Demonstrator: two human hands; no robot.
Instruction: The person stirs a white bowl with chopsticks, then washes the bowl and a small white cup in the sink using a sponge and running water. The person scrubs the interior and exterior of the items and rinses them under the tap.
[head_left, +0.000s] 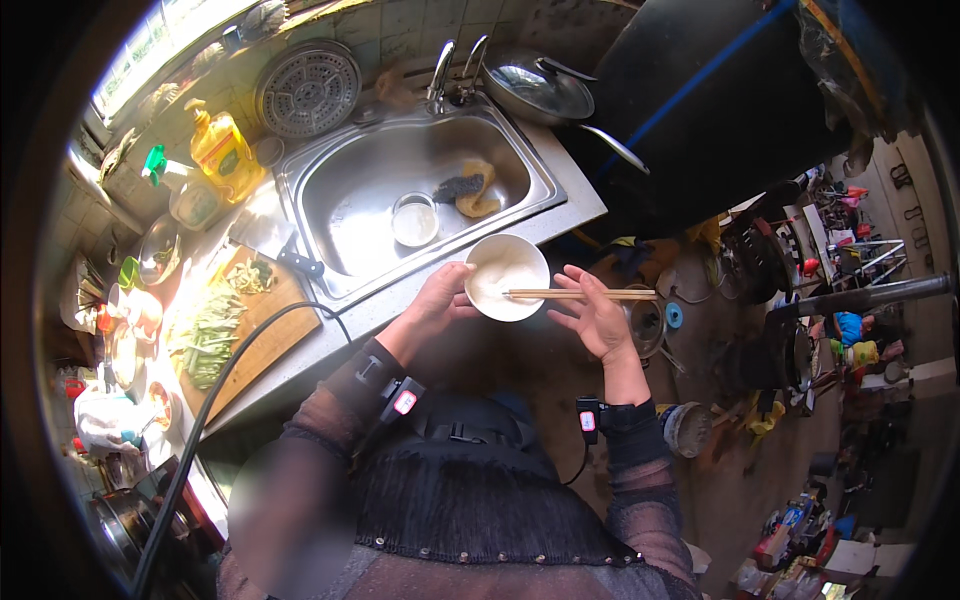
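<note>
My left hand (442, 298) grips the left rim of a white bowl (534, 262), which holds a pale, whitish substance (499, 271). A pair of wooden chopsticks (577, 295) reaches from my right hand (596, 315) into the bowl, their tips in the pale contents. The thumb and fingers of my right hand are around the chopsticks. The bowl is in the air just in front of the counter edge, below the steel sink (360, 187). In the sink lie a small round container (415, 221), a dark scouring pad (457, 187) and a yellowish sponge or cloth (480, 202).
A cleaver (300, 261) lies between the sink and a wooden cutting board (289, 330) with cut green vegetables (214, 330). A yellow soap bottle (225, 157) stands behind. A lidded pan (544, 90) sits right of the faucet (442, 71). A black cable (225, 375) crosses the board.
</note>
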